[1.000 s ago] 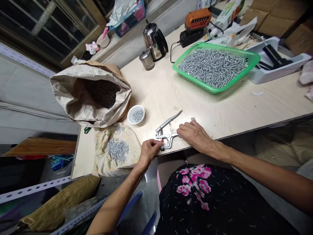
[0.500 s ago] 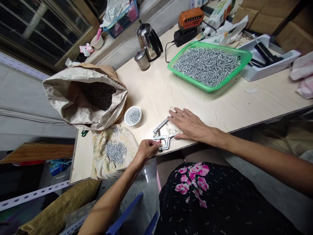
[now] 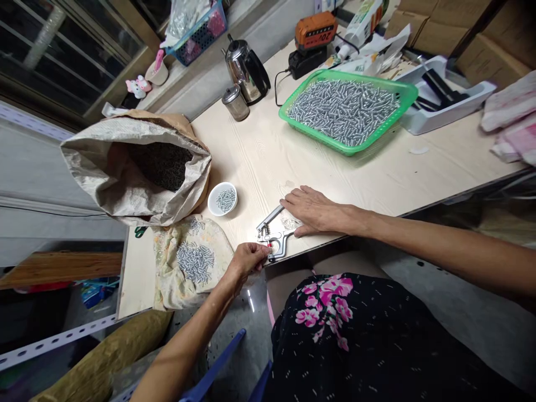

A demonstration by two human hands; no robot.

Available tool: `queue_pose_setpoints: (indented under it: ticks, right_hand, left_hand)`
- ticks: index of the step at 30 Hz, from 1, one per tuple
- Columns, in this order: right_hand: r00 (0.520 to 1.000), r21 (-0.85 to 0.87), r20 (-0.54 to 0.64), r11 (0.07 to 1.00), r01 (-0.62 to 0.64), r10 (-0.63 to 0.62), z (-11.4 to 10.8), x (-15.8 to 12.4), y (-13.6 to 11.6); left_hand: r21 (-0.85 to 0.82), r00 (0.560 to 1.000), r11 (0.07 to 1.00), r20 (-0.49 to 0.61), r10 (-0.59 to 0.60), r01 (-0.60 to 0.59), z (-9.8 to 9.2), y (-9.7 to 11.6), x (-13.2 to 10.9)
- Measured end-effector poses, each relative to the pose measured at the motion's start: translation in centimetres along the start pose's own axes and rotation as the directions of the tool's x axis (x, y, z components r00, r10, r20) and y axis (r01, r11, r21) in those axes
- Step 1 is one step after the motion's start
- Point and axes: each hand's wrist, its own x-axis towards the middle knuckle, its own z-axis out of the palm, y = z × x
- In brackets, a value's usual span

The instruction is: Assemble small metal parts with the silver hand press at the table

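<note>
A silver hand-press tool [image 3: 284, 243] with two long handles lies on its side on a pale wood-grain counter [image 3: 259, 151], close against the near edge and toward the left end. The right hand [image 3: 310, 211] rests palm down and spread, its fingers over the end of the upper handle and its thumb by the lower one; the handles stand apart. The left hand [image 3: 249, 258] has thumb and fingertips drawn together at the tool's mouth, beside a small red part; whether anything is pinched between them cannot be told. The tool looks like stiff, fairly weighty metal, smooth enough to slide on the counter, with a coil spring that probably pushes back when squeezed. The handle ends seem the best hold for leverage, while the narrow mouth suits only fingertips. Small metal pieces [image 3: 195, 262] lie heaped on a soft patterned cloth [image 3: 221, 237] at the counter's near left corner, and more fill part of a white bowl [image 3: 211, 201] beyond it. They look light, hard and slippery, likely to roll, and best taken singly between finger and thumb.
</note>
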Motion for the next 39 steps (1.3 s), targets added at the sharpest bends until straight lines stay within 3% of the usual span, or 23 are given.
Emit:
queue_pose_setpoints:
  ticks: [4, 7, 9, 14, 16, 18, 20, 23, 25, 30, 35, 39]
  right_hand:
    - [1.0, -0.02, 0.024, 1.0, 0.017, -0.016, -0.3, 0.3, -0.5]
    - [0.999, -0.019, 0.041, 1.0, -0.006, 0.007, -0.7, 0.2, -1.0]
    - [0.999, -0.014, 0.044, 1.0, -0.014, 0.014, -0.9, 0.1, -1.2]
    - [0.999, 0.007, 0.04, 1.0, -0.025, 0.024, -1.0, -0.2, -1.5]
    - [0.998, 0.003, 0.045, 0.999, -0.033, 0.032, -1.0, -0.3, -1.6]
    - [0.998, -0.006, 0.051, 0.999, -0.041, 0.041, -1.1, -0.4, -1.7]
    - [0.997, -0.016, 0.062, 0.998, -0.054, 0.054, -1.2, -0.3, -1.9]
    - [0.992, -0.032, 0.103, 0.997, -0.076, 0.079, -1.5, -0.2, -2.2]
    - [0.985, -0.036, 0.137, 0.994, -0.1, 0.104, -1.6, -0.2, -2.4]
    - [0.973, -0.001, 0.148, 0.984, -0.178, 0.176, -1.6, -0.2, -2.7]
    - [0.971, -0.013, 0.109, 0.978, -0.21, 0.211, -1.3, -0.5, -3.4]
    - [0.983, 0.044, 0.072, 0.985, -0.169, 0.166, -0.5, -1.4, -3.9]
  left_hand:
    - [0.057, 0.998, 0.998, -0.046, 0.035, -0.033, 0.1, -0.2, -0.2]
    - [0.282, 0.958, 0.946, -0.188, 0.216, -0.158, 0.2, -0.2, -0.4]
    - [0.398, 0.926, 0.895, -0.219, 0.307, -0.203, 0.2, -0.2, -0.3]
    - [0.255, 0.992, 0.959, -0.009, 0.129, -0.123, -0.3, -0.7, 0.3]
    - [0.293, 0.985, 0.946, -0.058, 0.163, -0.139, -0.5, -0.8, 0.2]
    - [0.42, 0.924, 0.879, -0.195, 0.33, -0.225, -0.4, -0.6, -0.1]
    - [0.564, 0.803, 0.747, -0.228, 0.551, -0.352, 0.0, 0.1, -0.3]
    - [0.689, 0.666, 0.49, -0.014, 0.746, -0.534, 1.0, 1.4, 0.3]
    - [0.72, 0.631, 0.364, 0.131, 0.765, -0.591, 1.6, 2.3, 1.2]
    - [0.769, 0.667, 0.259, 0.274, 0.692, -0.585, 2.3, 4.0, 3.1]
    - [0.77, 0.664, 0.268, 0.255, 0.702, -0.579, 2.9, 4.1, 2.6]
    - [0.764, 0.666, 0.296, 0.224, 0.711, -0.573, 3.4, 3.7, 2.2]
